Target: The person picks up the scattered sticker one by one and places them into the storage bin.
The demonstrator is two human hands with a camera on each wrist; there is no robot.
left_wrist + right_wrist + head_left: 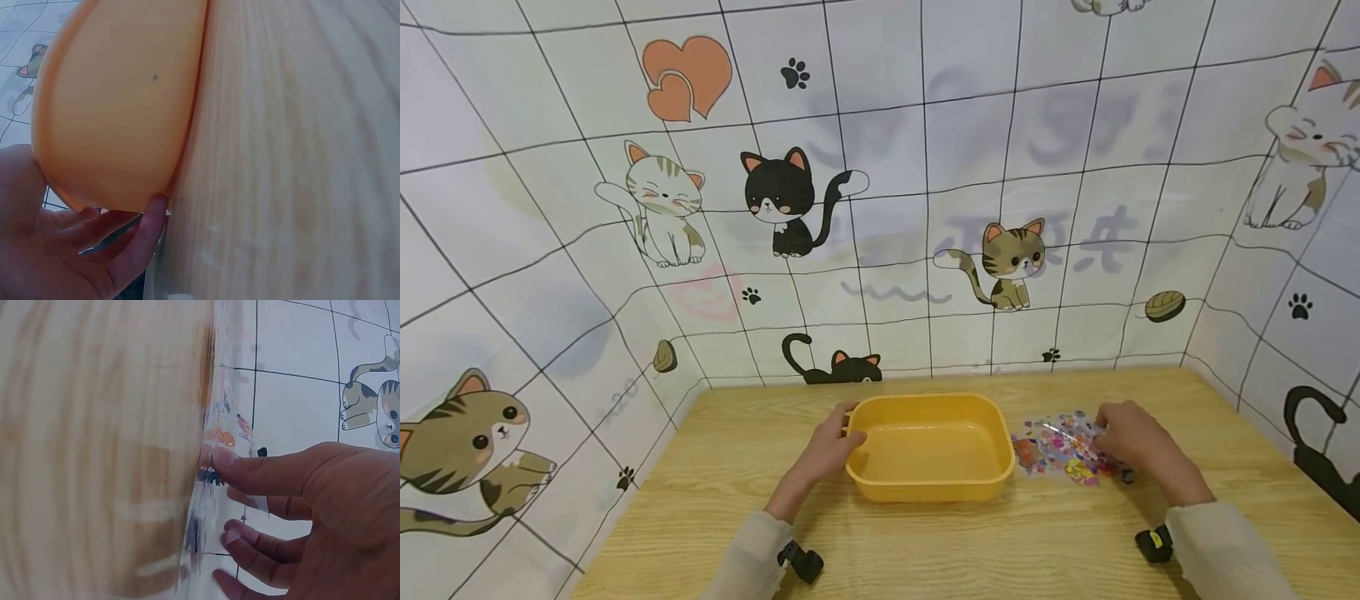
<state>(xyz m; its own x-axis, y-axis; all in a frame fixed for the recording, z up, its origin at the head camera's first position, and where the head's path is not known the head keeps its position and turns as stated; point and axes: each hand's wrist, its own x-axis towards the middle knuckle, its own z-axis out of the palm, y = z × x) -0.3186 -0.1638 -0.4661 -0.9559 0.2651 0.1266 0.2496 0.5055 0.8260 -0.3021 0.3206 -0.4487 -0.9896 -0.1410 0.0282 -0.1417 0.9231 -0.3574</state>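
- Surrounding the table on three sides, the white wall covering (887, 133) bears black lines and cartoon cats (784, 208).
- Pale wooden table (955, 550): its top looks smooth, so a sideways push could set things sliding.
- Yellow tub (931, 492): stands upright mid-table, between the hands. Pressing or tugging on just its left end could tip or swing it round.
- Clear packet (1060, 446): lies flat at the tub's right end, brightly patterned; whether the two touch, I cannot tell. Looking thin and floppy, it may fold or crumple if lifted by one edge.
- Left hand (832, 442): closed on the tub's left end, thumb over the rim, fingers outside. A loosened hold might let the tub drift.
- Right hand (1131, 433): thumb and forefinger nearly together, pinching the packet's right edge, remaining fingers loosely bent. So slight a pinch could slip off slick plastic.
- Black wrist cameras (805, 565): low-hanging, they might knock the table.
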